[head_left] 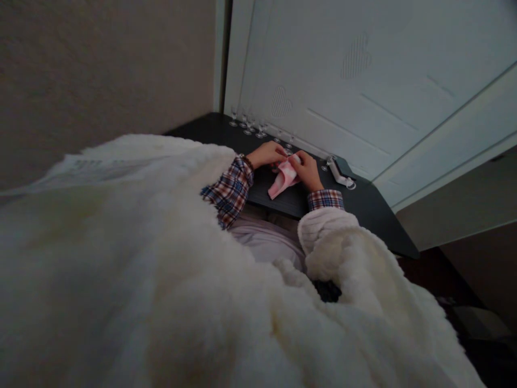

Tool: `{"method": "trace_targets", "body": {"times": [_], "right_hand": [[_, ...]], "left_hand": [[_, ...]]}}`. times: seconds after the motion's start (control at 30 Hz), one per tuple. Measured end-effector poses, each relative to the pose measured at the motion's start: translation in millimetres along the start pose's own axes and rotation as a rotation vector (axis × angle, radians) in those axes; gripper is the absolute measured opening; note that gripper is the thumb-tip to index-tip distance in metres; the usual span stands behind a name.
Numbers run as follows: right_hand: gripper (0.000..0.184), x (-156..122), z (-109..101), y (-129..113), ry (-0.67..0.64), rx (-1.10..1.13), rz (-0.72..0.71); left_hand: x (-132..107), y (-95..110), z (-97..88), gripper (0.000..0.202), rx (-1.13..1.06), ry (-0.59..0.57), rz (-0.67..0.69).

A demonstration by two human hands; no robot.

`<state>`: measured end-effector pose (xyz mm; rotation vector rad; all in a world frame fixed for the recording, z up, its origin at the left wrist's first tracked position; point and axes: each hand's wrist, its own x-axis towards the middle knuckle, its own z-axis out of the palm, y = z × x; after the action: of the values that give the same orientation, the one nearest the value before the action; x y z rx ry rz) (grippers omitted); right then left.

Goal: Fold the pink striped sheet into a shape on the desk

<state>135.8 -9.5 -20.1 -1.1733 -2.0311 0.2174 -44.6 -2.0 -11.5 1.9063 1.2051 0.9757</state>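
Note:
My left hand [267, 154] reaches in from the left, its fingers closed at the upper edge of a pink and white cloth [284, 179]. From the other side my right hand [307, 171] pinches the same cloth, and the fingertips of both hands nearly meet. The cloth's loose end hangs down toward the near edge of the dark table. Whether anything is wrapped inside the cloth is hidden by my fingers. Just beyond my hands stands a small clear stemmed glass [290, 141].
More small stemmed glasses [249, 126] line the table's back edge along a white panel [323, 70] with heart reliefs. Right of my hands lie a white strap-like object [340, 173] and a dark box-like item [344, 166]. My fluffy white garment [161, 258] fills the foreground.

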Motion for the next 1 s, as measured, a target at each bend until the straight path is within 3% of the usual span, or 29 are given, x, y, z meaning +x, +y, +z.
{"method": "trace_targets", "body": {"times": [0.73, 1.0], "right_hand": [[0.026, 1.0, 0.8, 2.6, 0.002, -0.012, 0.003], [0.025, 1.4, 1.0, 3.0, 0.002, -0.031, 0.012]], "left_hand": [[4.7, -1.2, -0.6, 0.023, 0.048, 0.066, 0.062], [2.7, -0.7, -0.3, 0.021, 0.008, 0.004, 0.056]]}}
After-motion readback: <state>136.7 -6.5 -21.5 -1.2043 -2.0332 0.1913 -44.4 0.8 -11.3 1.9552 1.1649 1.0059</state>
